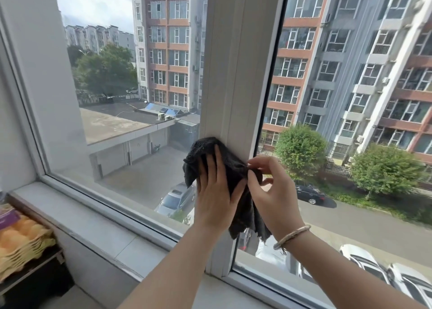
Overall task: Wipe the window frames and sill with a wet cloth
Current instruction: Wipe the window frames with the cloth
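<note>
A dark grey cloth (233,166) lies against the white vertical window frame (236,74) between two panes. My left hand (216,191) presses flat on the cloth, fingers spread upward, holding it to the frame. My right hand (273,191) pinches the cloth's right edge between thumb and fingers; a bracelet sits on that wrist. The cloth's lower end hangs loose below both hands. The white sill (98,229) runs diagonally from the left down to the bottom right under the panes.
At the far left, stacked yellow egg trays (21,241) with eggs sit on a low shelf below the sill. The left frame upright (21,103) rises at the left edge. Glass panes stand on both sides of the centre frame.
</note>
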Available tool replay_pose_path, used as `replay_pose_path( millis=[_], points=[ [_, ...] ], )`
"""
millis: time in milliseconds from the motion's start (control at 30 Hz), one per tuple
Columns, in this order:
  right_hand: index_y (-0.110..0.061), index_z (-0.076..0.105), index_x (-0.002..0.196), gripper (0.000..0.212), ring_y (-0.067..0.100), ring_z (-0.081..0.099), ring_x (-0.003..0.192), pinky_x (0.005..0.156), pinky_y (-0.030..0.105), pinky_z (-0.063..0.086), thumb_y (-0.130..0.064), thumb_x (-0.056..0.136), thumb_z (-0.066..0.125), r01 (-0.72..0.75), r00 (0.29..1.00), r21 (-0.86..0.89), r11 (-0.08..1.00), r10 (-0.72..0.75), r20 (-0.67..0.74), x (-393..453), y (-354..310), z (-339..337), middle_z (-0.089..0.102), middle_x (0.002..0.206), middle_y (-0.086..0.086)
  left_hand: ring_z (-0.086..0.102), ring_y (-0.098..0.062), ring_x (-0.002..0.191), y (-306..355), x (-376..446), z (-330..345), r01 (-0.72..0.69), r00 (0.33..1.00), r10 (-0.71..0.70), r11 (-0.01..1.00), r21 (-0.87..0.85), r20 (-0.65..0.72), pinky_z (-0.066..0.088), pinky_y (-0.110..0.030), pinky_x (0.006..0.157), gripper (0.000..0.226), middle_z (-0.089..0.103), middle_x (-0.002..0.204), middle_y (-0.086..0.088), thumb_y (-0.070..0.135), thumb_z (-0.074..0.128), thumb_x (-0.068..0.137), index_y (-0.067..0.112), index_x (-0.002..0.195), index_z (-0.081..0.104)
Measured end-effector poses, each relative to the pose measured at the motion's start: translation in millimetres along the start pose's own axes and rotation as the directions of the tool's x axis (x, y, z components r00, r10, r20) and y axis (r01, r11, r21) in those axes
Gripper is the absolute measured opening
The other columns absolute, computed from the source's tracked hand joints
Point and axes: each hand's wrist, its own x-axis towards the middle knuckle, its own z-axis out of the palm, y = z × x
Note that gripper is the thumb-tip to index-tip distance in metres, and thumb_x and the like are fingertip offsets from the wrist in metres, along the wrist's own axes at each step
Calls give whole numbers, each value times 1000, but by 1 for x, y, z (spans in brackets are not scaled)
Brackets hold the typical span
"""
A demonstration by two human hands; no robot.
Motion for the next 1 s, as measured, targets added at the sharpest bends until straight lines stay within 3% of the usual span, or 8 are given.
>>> replay_pose_path(
  millis=[133,300,367,500,633,733,867,1000],
  points=[
    [-15,59,103,23,4,56,93,80,11,43,2,87,54,98,995,-53,994,-99,-16,12,-9,-6,57,100,-6,-9,-31,145,12,30,-9,0,995,1,1000,12,-100,-3,-44,116,84,-9,158,-9,56,29,91,27,137,-35],
    [-16,59,111,30,3,55,83,76,11,47,2,87,57,197,969,-67,978,-204,-137,42,-28,-8,48,106,-1,-11,-36,143,40,92,-41,-134,968,145,989,69,-203,-11,-44,113,81,-9,157,-12,60,19,91,16,145,-23],
    [-15,60,113,31,2,57,84,77,11,48,4,88,56,215,959,-46,976,-220,-181,56,-37,-10,50,106,0,-12,-35,143,50,108,-52,-171,958,183,983,73,-220,-13,-43,113,84,-8,158,-11,66,13,88,16,147,-20],
    [-12,57,119,35,1,59,91,82,13,49,4,88,55,215,951,-19,976,-214,-223,76,-49,-15,59,104,-2,-14,-28,144,54,117,-61,-195,955,201,980,51,-217,-12,-42,114,88,-8,158,-9,65,27,87,20,147,-21],
    [-19,53,112,34,1,62,87,77,12,50,4,87,56,192,955,-22,981,-192,-228,77,-54,-24,64,94,-9,-24,-13,138,46,105,-54,-177,966,183,983,49,-184,-11,-38,114,89,-8,158,-7,68,25,86,29,141,-32],
    [-21,49,103,34,0,62,85,74,11,49,8,85,53,169,954,-26,985,-170,-246,77,-52,-29,63,92,-10,-21,-12,137,41,88,-43,-134,975,144,988,70,-170,-8,-37,114,87,-4,157,-8,74,16,84,30,140,-35],
    [-22,51,101,35,2,58,90,81,17,48,9,86,47,170,957,-60,984,-179,-229,82,-55,-29,57,96,-8,-6,-27,144,59,104,-49,-109,964,114,993,37,-239,-5,-40,114,87,1,158,-13,73,17,84,27,144,-27],
    [-16,58,118,45,4,54,109,96,19,44,14,87,41,192,946,-2,981,-186,-264,107,-74,-28,56,112,-5,0,-34,144,91,157,-83,-176,921,205,978,115,-332,-3,-46,117,89,6,157,-17,71,14,86,13,150,-7]
  ],
)
